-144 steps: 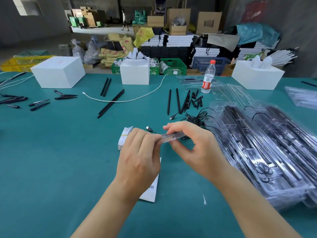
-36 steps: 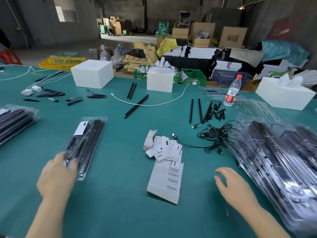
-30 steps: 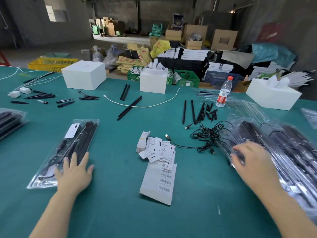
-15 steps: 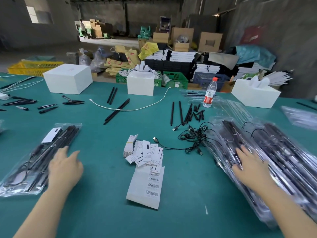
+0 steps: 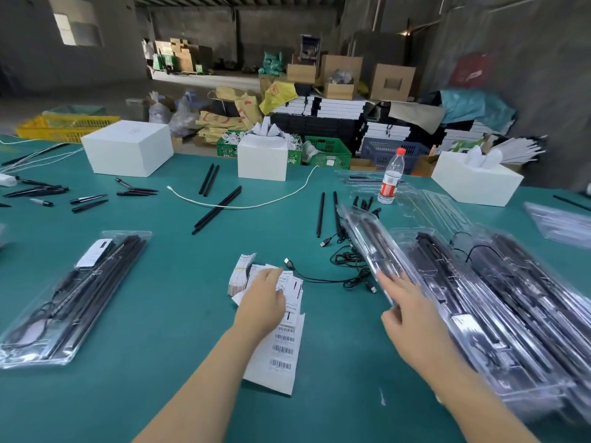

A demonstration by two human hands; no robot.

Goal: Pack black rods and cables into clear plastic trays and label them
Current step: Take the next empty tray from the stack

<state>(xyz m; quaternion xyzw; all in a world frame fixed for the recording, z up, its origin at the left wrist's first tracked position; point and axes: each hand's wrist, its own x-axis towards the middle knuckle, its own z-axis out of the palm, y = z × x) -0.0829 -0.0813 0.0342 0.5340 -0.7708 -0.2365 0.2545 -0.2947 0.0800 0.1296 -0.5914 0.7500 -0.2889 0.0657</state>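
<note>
green table [image 5: 166,314]: l hand [image 5: 262,303] fingers flat on labels [image 5: 289,310]; r hand [image 5: 412,318] prob. gripping tray [image 5: 374,247].

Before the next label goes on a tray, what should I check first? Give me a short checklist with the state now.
1. Tray in hand: ok. The right hand holds one packed tray, lifted off the stack.
2. Rods in that tray: ok, dark rods show through it.
3. Cable in that tray: cannot tell, the picture is blurred there.
4. Labels within reach: ok. The left hand rests on the loose labels.
5. One label picked: cannot tell, the fingers hide it.
6. Place for the finished tray: ok, a labelled tray lies at the left.
</note>
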